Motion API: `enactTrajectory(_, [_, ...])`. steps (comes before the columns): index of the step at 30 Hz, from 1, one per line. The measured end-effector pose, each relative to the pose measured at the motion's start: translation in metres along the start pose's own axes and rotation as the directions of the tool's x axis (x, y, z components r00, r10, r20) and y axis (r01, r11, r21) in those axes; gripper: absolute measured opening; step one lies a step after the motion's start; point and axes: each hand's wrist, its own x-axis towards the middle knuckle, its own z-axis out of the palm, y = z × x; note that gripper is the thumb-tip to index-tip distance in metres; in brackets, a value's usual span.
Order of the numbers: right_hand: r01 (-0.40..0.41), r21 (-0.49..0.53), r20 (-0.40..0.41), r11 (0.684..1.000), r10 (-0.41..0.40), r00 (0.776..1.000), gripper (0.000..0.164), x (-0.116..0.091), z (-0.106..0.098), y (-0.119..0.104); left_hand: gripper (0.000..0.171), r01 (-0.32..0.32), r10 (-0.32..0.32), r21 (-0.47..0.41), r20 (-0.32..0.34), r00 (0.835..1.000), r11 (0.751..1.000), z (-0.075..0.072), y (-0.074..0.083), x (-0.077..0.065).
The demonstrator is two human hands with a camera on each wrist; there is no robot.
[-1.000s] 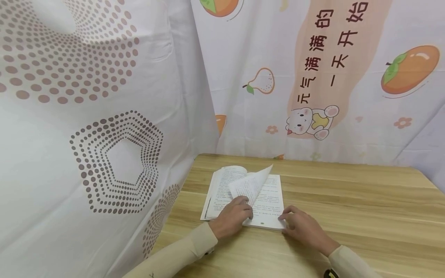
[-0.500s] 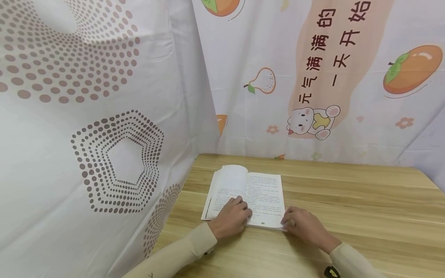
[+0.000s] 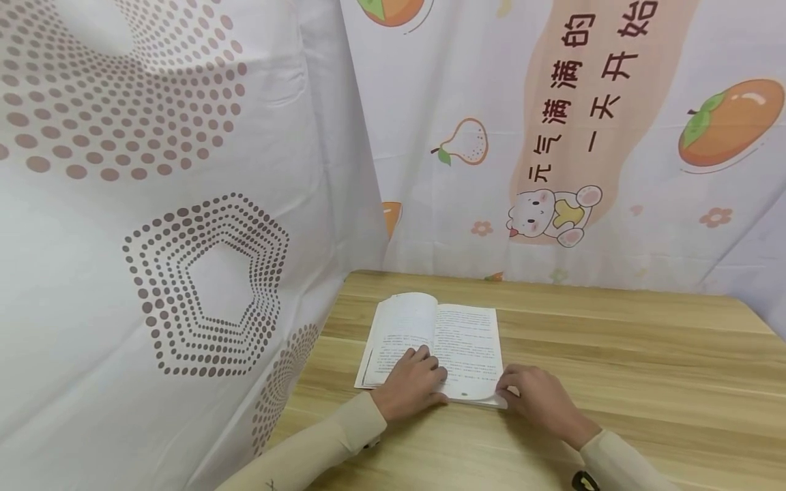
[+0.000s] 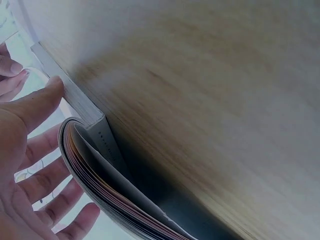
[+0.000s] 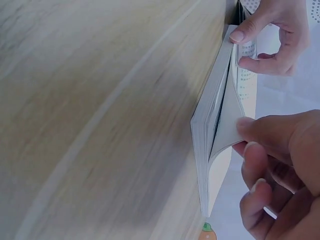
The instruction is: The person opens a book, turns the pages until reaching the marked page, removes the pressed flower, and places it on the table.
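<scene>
An open paperback book (image 3: 469,334) lies on the wooden table, its left-hand pages bowed up near the spine. My left hand (image 3: 410,383) rests on the lower left page beside the gutter, fingers loosely extended. In the left wrist view its thumb touches the bottom edge of the page block (image 4: 80,102). My right hand (image 3: 540,402) is at the book's lower right corner. There, in the right wrist view, thumb and index finger pinch the corner of a page (image 5: 231,129), which curves up off the pages below. The right hand's other fingers are curled.
The wooden table (image 3: 614,354) extends to the right of the book and in front of it. A dotted white curtain (image 3: 221,286) hangs along the left side. Behind the table is a fruit-printed curtain (image 3: 430,245). Both forearms wear light sleeves (image 3: 331,436).
The page that was partway over a second ago has come down on the left stack. The right hand now lifts the lower right corner of a page. The left thumb has spread away from its fingers.
</scene>
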Motion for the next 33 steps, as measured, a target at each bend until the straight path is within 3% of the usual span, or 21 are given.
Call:
enactTrajectory(10, [-0.033, 0.023, -0.008, 0.999, 0.034, 0.999, 0.017, 0.0014, -0.0015, 0.0004, 0.030, 0.022, -0.022, -0.053, 0.007, 1.000, 0.998, 0.0026, -0.0011, 0.0032])
enactTrajectory(17, [-0.143, 0.132, 0.010, 0.981, 0.143, 0.990, 0.018, 0.0023, -0.0038, 0.0005, 0.022, 0.028, -0.027, -0.052, 0.022, 0.999, 0.998, -0.0008, -0.0004, 0.0044])
enactTrajectory(19, [-0.169, 0.150, 0.005, 0.974, 0.170, 0.985, 0.025, 0.0024, -0.0048, -0.0003, 0.019, 0.030, -0.029, -0.038, 0.018, 0.999, 0.999, -0.0016, 0.0006, 0.0047])
enactTrajectory(23, [-0.185, 0.147, -0.003, 0.972, 0.188, 0.982, 0.059, 0.0017, -0.0067, -0.0016, 0.016, 0.062, -0.062, -0.022, 0.005, 0.998, 0.998, -0.0019, 0.0023, 0.0049])
enactTrajectory(25, [-0.192, 0.142, 0.007, 0.971, 0.193, 0.981, 0.067, 0.0008, -0.0072, -0.0018, 0.025, 0.085, -0.086, -0.019, -0.014, 0.996, 0.996, -0.0016, 0.0023, 0.0050])
enactTrajectory(28, [-0.198, 0.135, 0.021, 0.971, 0.197, 0.980, 0.067, -0.0003, -0.0073, -0.0016, 0.048, 0.123, -0.125, -0.032, -0.066, 0.990, 0.992, -0.0002, 0.0016, 0.0049])
enactTrajectory(33, [-0.162, 0.118, 0.030, 0.980, 0.159, 0.987, 0.039, -0.0013, -0.0046, -0.0005, 0.091, 0.175, -0.190, -0.108, -0.152, 0.970, 0.979, 0.0006, -0.0005, 0.0045])
